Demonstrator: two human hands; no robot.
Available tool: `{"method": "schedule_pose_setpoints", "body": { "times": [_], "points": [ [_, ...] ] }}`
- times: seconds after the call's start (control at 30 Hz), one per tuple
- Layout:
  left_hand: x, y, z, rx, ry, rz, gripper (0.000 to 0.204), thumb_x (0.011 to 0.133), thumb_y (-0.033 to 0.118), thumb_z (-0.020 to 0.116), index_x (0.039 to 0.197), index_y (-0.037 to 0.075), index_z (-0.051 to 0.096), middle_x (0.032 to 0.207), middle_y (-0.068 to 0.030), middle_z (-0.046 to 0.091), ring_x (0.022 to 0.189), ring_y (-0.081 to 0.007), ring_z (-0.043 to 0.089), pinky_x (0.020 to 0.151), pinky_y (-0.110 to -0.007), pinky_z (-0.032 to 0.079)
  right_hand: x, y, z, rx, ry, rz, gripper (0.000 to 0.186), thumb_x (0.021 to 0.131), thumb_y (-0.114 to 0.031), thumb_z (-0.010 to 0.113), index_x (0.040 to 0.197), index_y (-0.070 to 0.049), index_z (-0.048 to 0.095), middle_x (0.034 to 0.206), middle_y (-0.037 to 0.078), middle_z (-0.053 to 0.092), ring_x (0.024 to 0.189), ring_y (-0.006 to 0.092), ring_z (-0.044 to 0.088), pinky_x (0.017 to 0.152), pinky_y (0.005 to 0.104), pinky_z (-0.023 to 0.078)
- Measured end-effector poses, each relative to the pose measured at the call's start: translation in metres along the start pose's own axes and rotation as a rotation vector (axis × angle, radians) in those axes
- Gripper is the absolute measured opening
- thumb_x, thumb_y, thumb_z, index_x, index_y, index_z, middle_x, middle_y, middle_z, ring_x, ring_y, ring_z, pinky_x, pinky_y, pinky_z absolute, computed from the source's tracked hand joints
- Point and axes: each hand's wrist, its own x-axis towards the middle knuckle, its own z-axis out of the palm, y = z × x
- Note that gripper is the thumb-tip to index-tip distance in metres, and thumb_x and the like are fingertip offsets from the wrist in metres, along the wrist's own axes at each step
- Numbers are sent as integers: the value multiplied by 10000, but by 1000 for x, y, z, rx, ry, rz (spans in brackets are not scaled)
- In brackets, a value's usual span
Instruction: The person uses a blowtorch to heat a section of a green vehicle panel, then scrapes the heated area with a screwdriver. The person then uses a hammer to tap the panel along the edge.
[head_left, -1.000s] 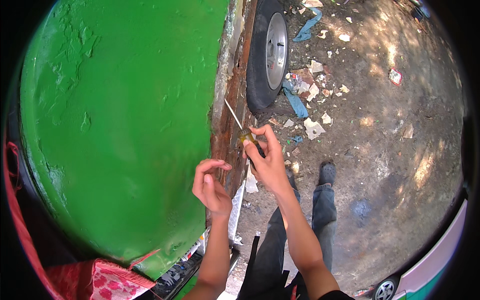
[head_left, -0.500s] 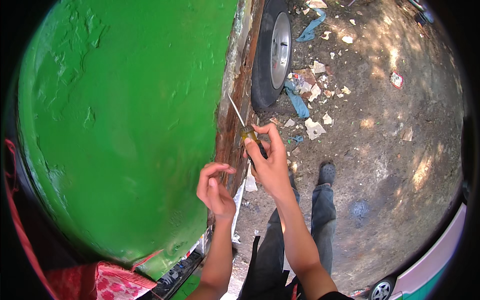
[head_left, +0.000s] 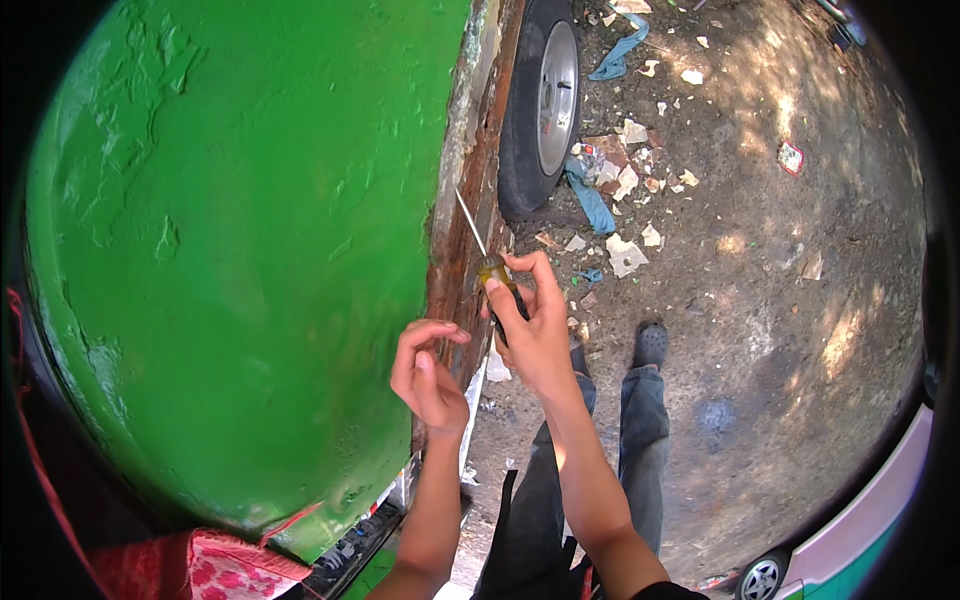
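A screwdriver (head_left: pixel 491 270) with a yellowish and black handle is gripped in my right hand (head_left: pixel 537 330). Its metal shaft slants up and left, with the tip at the rusty, scraped edge strip (head_left: pixel 464 215) of a green panel (head_left: pixel 270 240). Whether the tip touches the strip I cannot tell. My left hand (head_left: pixel 430 375) is raised beside the lower part of that strip, fingers loosely curled and apart, holding nothing. The panel's green paint is wrinkled and lifted in places, mostly at the upper left.
A vehicle wheel (head_left: pixel 545 105) stands just right of the strip. Pale paint flakes (head_left: pixel 627 256) and blue cloth scraps (head_left: pixel 592 197) litter the ground. My legs and a grey clog (head_left: pixel 650 345) are below. Red patterned cloth (head_left: pixel 235 568) lies lower left; another vehicle (head_left: pixel 860 530) is lower right.
The whole view has shifted slightly, moving the panel and wheel a little left in the picture. Both hands keep nearly the same pose, and the screwdriver stays in my right hand.
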Motion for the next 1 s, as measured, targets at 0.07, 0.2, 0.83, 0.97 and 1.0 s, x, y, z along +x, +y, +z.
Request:
{"method": "schedule_pose_setpoints", "body": {
  "times": [0.07,0.2,0.83,0.97,1.0],
  "points": [
    [1,0,0,11,-3,0,405,1023,282,467,1040,-96,613,961,-179,627,866,-243,622,817,-358,489,1,4,-1,4,3,-24,200,991,-30,615,1118,-24,461,1026,94,647,786,81,607,630,240,481],
    [1,0,1,13,-9,2,403,1021,279,468,1038,-96,614,961,-180,628,861,-244,623,820,-357,488,4,-2,-3,19,-7,1,196,992,-39,623,1106,-24,464,1041,93,638,782,77,602,627,235,474],
    [3,-3,8,62,-42,13,386,1035,264,408,1058,-85,572,950,-185,602,864,-260,615,805,-401,525,11,-3,-10,-62,-48,-13,235,1019,-105,610,1206,-108,468,754,39,625,409,4,370,336,223,215],
    [4,-2,8,54,-52,19,389,1035,272,415,1059,-83,571,948,-185,602,862,-262,615,803,-400,522,7,-2,-13,-91,-50,10,232,1018,-109,616,1201,-100,474,744,38,621,405,1,361,340,222,212],
    [3,-2,9,49,-43,19,389,1028,266,427,1050,-89,584,955,-187,611,856,-257,620,804,-388,517,5,-3,-15,-98,-48,20,231,1017,-107,615,1200,-100,475,743,37,620,403,2,360,340,221,211]
  ]
}}
